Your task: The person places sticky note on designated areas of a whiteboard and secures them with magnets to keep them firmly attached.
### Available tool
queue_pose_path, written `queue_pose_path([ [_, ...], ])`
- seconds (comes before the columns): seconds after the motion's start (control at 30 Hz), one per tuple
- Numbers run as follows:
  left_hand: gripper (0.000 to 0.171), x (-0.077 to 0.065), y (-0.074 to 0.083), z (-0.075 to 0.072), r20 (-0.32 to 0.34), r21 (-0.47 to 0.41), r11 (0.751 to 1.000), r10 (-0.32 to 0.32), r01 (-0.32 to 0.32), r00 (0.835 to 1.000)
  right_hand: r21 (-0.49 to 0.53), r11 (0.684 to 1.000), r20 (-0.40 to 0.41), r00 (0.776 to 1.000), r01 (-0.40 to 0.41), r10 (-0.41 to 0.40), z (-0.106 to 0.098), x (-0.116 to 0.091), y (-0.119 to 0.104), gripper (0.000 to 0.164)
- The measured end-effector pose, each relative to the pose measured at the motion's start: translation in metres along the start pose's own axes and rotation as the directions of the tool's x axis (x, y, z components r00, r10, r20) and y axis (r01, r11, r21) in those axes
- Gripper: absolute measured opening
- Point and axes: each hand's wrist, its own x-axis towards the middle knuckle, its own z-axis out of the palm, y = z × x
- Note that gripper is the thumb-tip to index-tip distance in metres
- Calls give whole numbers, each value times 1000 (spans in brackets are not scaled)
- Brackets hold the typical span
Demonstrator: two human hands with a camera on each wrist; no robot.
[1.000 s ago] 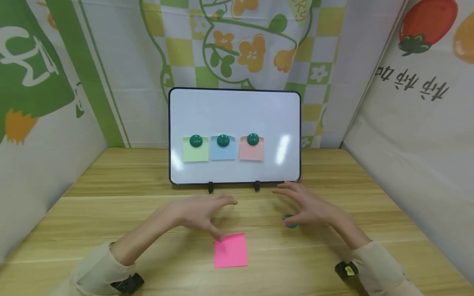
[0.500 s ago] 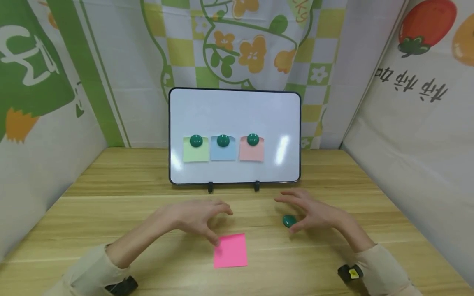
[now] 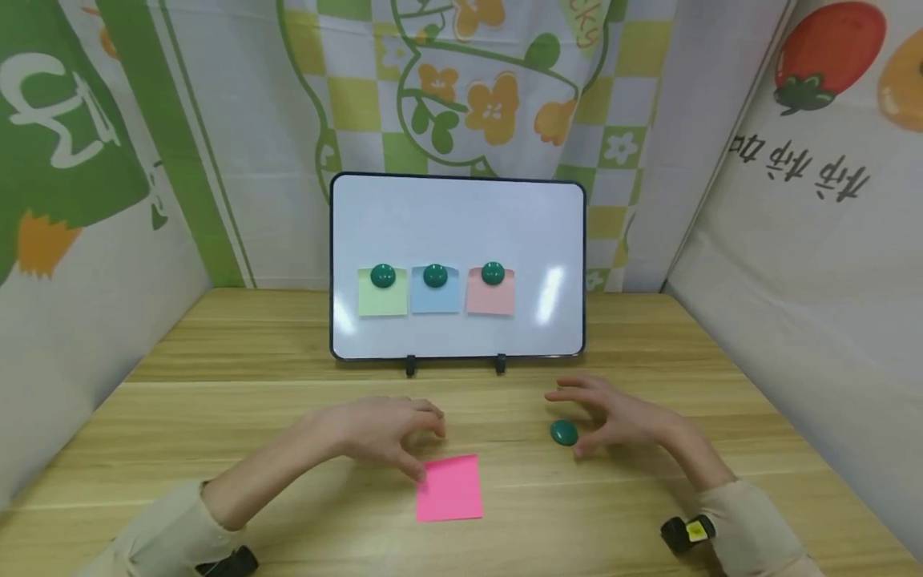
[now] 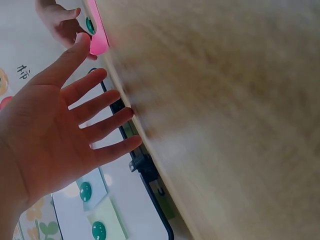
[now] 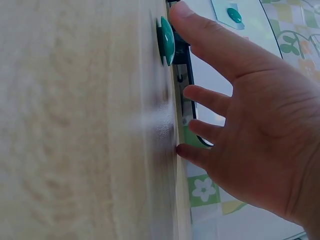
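A bright pink sticky note (image 3: 450, 489) lies on the table, its upper left corner right by the thumb of my left hand (image 3: 385, 433). In the left wrist view that hand (image 4: 55, 125) has its fingers spread and nothing in them. A round green magnet (image 3: 564, 433) sits on the table to the right, just left of my right hand (image 3: 620, 417). Seen from the right wrist, the thumb of my right hand (image 5: 265, 115) is close to the magnet (image 5: 167, 41), and its other fingers reach out loosely, holding nothing.
A whiteboard (image 3: 461, 216) stands at the back on small black feet (image 3: 410, 365). On it, green magnets hold a light green note (image 3: 382, 300), a blue note (image 3: 435, 299) and a pale pink note (image 3: 490, 299). Printed cloth hangs around the wooden table (image 3: 252, 336).
Both hands have drawn back a little toward the person, the right also slightly rightward, uncovering the loose magnet. The pink note and the magnet stay about where they were.
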Motion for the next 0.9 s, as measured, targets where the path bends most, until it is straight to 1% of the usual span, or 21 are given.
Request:
queue_pose_path([
  [0.17,51,2,-4,4,-28,22,1000,12,-11,1000,12,1000,2,1000,-9,9,0,-2,1,76],
  [0.33,39,4,-5,8,-70,70,997,30,-25,997,-6,1000,11,1000,-15,15,1,-1,2,72],
  [0.47,24,5,-3,9,-94,83,996,34,-26,995,-34,999,13,1000,-1,2,2,1,2,69],
  [0.6,8,5,-2,9,-106,93,995,41,-31,994,-33,999,8,1000,-11,12,3,2,4,67],
  [0.7,9,6,-2,9,-126,122,991,66,-51,990,-27,999,-1,1000,-27,27,3,1,4,64],
  [0.77,9,6,-2,8,-141,125,991,73,-56,987,-28,999,-5,1000,-30,30,3,1,4,62],
  [0.9,5,7,0,5,-162,116,993,57,-38,985,-37,999,-5,1000,-20,20,3,1,5,54],
])
